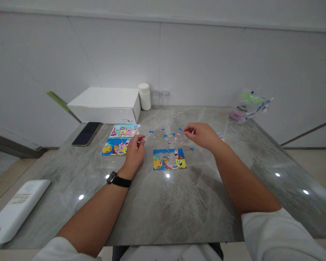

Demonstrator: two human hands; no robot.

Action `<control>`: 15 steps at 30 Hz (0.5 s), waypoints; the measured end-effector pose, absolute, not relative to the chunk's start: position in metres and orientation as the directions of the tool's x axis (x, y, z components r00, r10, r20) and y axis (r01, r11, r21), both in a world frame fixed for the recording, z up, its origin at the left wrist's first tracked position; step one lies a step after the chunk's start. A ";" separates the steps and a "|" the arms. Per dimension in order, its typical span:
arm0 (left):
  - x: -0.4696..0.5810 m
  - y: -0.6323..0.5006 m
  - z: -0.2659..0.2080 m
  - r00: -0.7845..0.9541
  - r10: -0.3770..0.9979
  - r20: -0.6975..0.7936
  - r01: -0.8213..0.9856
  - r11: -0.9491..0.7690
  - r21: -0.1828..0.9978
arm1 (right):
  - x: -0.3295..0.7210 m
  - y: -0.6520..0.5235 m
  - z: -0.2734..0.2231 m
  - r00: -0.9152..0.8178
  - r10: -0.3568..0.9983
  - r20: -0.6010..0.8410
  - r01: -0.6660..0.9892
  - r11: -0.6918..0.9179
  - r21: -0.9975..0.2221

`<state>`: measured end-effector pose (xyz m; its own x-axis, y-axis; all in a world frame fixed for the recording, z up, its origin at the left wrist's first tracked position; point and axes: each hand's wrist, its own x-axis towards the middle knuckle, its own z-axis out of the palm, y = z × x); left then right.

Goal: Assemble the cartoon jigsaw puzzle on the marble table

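Observation:
A partly assembled cartoon jigsaw puzzle [180, 163] lies flat on the table between my hands, with a gap in its upper middle. Beyond it are several loose puzzle pieces [169, 142], mostly blue and pink. My right hand [201, 135] hovers at the right of these pieces, thumb and fingers pinched together; whatever they may hold is too small to make out. My left hand [136, 152] rests loosely curled, thumb and index finger apart, at the right edge of a printed picture card [112, 148]. It covers part of that card's blue lower picture.
A black phone [87, 134] and a white box [105, 105] are at the back left. Near the wall stand a white bottle [144, 96] and two clear glasses [164, 100]. A plastic bag [248, 107] sits back right, a white device [17, 208] front left.

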<state>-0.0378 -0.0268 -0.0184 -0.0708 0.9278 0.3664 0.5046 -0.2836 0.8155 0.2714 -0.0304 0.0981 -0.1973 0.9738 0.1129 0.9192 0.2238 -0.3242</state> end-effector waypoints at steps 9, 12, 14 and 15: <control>-0.036 -0.030 -0.016 -0.065 0.937 0.342 0.514 -0.263 0.816 | 0.289 -0.020 0.091 -0.087 0.989 0.120 0.970 0.111 -0.214; -0.034 -0.031 -0.014 -0.062 0.939 0.337 0.502 -0.263 0.824 | 0.291 -0.016 0.085 -0.089 0.995 0.044 0.981 0.096 -0.171; -0.033 -0.032 -0.013 -0.060 0.944 0.326 0.495 -0.256 0.830 | 0.291 -0.014 0.081 -0.101 0.995 -0.008 0.984 0.099 -0.149; -0.033 -0.032 -0.013 -0.058 0.945 0.322 0.491 -0.254 0.833 | 0.291 -0.014 0.079 -0.105 0.994 -0.032 0.985 0.099 -0.139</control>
